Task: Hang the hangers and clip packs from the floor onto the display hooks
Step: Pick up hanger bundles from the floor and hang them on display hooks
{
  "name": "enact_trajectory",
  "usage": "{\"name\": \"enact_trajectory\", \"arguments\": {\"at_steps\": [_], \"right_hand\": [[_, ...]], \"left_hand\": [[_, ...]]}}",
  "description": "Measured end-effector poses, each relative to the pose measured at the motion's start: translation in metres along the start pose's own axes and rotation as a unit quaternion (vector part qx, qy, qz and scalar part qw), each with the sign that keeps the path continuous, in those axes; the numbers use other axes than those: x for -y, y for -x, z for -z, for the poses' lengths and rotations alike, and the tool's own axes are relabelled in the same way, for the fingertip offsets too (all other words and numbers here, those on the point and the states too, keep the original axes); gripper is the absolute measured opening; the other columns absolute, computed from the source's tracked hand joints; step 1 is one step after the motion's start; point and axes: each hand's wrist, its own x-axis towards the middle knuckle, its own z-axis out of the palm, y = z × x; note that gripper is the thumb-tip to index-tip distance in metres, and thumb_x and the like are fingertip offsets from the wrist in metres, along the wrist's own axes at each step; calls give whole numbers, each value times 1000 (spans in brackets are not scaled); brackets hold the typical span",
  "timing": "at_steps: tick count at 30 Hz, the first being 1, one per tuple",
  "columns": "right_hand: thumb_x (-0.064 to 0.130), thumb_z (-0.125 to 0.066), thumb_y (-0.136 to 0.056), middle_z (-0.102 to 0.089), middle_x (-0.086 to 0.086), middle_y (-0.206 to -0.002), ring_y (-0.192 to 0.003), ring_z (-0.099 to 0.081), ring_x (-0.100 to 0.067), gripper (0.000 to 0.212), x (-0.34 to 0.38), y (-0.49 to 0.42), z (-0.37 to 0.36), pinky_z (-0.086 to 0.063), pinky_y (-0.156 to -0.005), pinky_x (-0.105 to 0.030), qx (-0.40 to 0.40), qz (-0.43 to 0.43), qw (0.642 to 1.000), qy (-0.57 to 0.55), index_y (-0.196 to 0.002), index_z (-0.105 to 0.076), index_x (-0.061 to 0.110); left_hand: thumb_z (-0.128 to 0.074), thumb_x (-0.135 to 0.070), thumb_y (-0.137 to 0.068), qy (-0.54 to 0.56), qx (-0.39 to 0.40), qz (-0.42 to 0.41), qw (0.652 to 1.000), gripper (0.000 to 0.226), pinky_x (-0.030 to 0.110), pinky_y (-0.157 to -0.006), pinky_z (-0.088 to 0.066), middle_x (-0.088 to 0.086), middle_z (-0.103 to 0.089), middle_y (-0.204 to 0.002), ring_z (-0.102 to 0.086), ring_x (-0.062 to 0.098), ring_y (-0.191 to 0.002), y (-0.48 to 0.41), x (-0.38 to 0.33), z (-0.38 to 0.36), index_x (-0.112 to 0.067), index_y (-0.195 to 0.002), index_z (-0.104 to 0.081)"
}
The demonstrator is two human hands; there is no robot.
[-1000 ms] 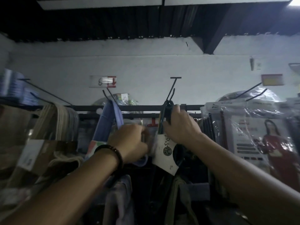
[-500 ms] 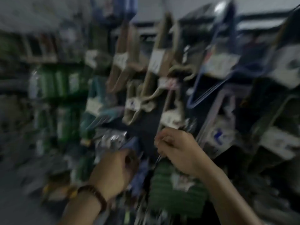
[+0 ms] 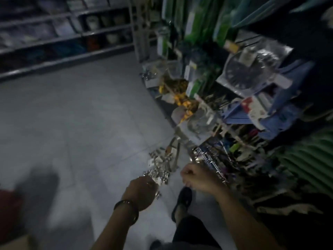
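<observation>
Count: two hands, one pile of small shiny metal clip packs (image 3: 160, 166) on the grey tiled floor (image 3: 81, 123). Packs in it are too blurred to count. One pale angled piece (image 3: 175, 150) lies at the pile's far-right edge; it may be a hanger, can't tell. One black shoe (image 3: 182, 198) sits between my two wrists, just below the right hand. One dark bead bracelet (image 3: 126, 204) is on my left wrist. Edges: the tall display rack (image 3: 136, 44), packed with bagged goods, runs from beyond the pile down past my right hand, and its lowest goods come close to the knuckles. A green ribbed bundle (image 3: 306, 159) hangs well to the right of that hand. Room: the floor runs wide to the left of my left hand and ahead of it, up to one grey shelving unit (image 3: 63, 38) far off. Left hand (image 3: 142, 193): back up, fingers curled down over the near edge of the pile and touching it. Whether they have closed round a pack I can't tell. Right hand (image 3: 198, 179): fingers curled in, near a fist, just right of the pile and apart from it. Can't tell if anything is in it; the frame is too dim and smeared.
</observation>
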Motion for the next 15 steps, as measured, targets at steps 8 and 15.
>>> {"name": "enact_trajectory", "arguments": {"at_steps": [8,15], "right_hand": [[42,-63,-97,-75,-14,-99,-94,-73,-31,34,-40,-211,0,-61,-90,-51,87,-99,991,3,-103,-69,9],[33,-58,-101,-73,-9,-94,-75,-66,-22,15,-136,-400,-21,-58,-73,-33,126,-212,968,43,-98,-64,19]], "left_hand": [[-54,-37,-104,24,40,99,994,24,35,-86,-56,2,-75,-109,-70,28,-104,-151,6,14,-21,-107,-72],[-56,-36,-104,20,131,105,986,22,37,-93,-55,1,-75,-113,-69,24,-106,-341,42,-39,-21,-112,-69]]}}
